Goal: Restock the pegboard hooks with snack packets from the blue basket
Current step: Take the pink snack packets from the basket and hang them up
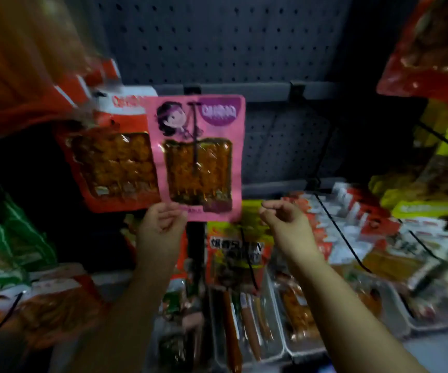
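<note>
Head view: left hand (161, 224) pinches pink packet (198, 157).

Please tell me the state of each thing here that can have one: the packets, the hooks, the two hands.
pink packet: hanging on a hook, lower corner pinched
red packet: hanging beside it, partly behind
left hand: holds the pink packet
right hand: loosely curled, holds nothing
empty hook: bare

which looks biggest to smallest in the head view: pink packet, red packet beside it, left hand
1. pink packet
2. red packet, partly hidden behind the pink one, so these two are unsure
3. left hand, smallest
</note>
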Demonstrator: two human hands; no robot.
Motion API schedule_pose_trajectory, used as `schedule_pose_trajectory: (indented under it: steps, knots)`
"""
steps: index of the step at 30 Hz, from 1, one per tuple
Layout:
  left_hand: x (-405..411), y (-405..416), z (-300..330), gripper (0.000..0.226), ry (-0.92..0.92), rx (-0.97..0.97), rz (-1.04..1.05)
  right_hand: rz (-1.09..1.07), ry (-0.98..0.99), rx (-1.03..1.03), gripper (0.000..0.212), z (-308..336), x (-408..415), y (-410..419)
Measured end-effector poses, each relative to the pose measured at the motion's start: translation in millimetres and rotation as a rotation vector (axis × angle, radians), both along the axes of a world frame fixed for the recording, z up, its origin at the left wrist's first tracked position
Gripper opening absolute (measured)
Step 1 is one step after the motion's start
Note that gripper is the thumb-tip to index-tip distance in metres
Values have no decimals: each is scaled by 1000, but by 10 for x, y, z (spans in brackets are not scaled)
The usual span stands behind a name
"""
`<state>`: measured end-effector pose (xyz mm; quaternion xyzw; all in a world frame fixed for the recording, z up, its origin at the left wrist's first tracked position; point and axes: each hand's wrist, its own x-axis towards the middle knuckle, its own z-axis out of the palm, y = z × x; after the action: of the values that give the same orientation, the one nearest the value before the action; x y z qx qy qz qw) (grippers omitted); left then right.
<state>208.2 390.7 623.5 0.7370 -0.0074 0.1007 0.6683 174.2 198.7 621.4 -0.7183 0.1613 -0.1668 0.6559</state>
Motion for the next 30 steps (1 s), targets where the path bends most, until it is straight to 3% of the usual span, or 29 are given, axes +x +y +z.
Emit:
schedule_pose_trajectory:
  steps: [6, 13, 17, 22, 26, 30]
  knots:
    - [-1067, -853, -309, 20, 78, 69, -451, -93, 35, 96, 19, -345, -1383, -563]
    - [-2050, -2059, -1473, 26, 278, 206, -779, -365, 352, 154, 25, -1411, -3020, -1841]
    - [-2478, -2646, -2641, 16, 528, 313, -824, -356, 656, 156, 22, -2373, -3726, -2500]
    - [-2881, -3165, -4144, 22, 774, 440, -669, -209, 975, 131, 28, -3736, -4169, -3214]
    - [-3005, -3600, -5319, 18, 1045, 421, -523, -53, 1127, -14, 11, -4879, -4265, -3712]
    - [-3030, -3923, -6333, 18, 1102, 405, -525, 19, 1199, -117, 28, -5887, -4143, -4108]
